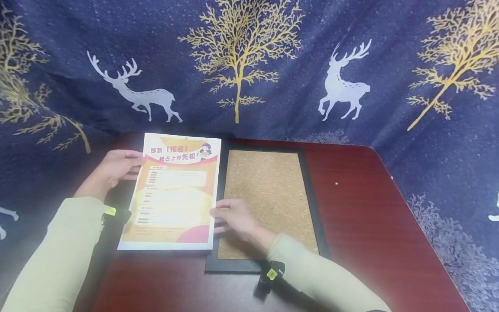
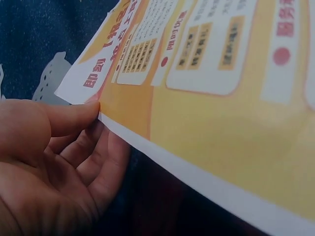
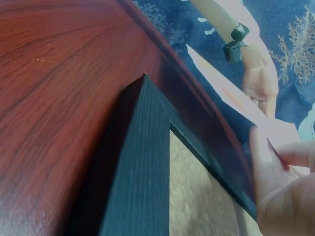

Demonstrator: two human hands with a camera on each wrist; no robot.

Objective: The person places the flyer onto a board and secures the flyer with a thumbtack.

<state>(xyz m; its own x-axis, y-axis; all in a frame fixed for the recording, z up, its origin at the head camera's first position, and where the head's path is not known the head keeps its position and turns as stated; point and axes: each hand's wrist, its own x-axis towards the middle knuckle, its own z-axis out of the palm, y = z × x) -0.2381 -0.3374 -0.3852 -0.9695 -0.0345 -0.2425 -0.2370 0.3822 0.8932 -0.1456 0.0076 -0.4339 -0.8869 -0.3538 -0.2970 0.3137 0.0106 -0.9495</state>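
A printed poster sheet in orange, yellow and pink is held between two hands at the left of the table. My left hand pinches its left edge near the top, thumb above and fingers beneath, as the left wrist view shows on the poster. At the lower right edge my right hand pinches the sheet between thumb and fingers. Beside the poster lies a cork board with a black frame; the right forearm crosses over its lower part. The poster overlaps the frame's left side in the head view.
The dark red wooden table reaches past the board to the right, with a small pale speck on it. A blue curtain with deer and trees hangs behind and beside the table. Each wrist wears a small black camera.
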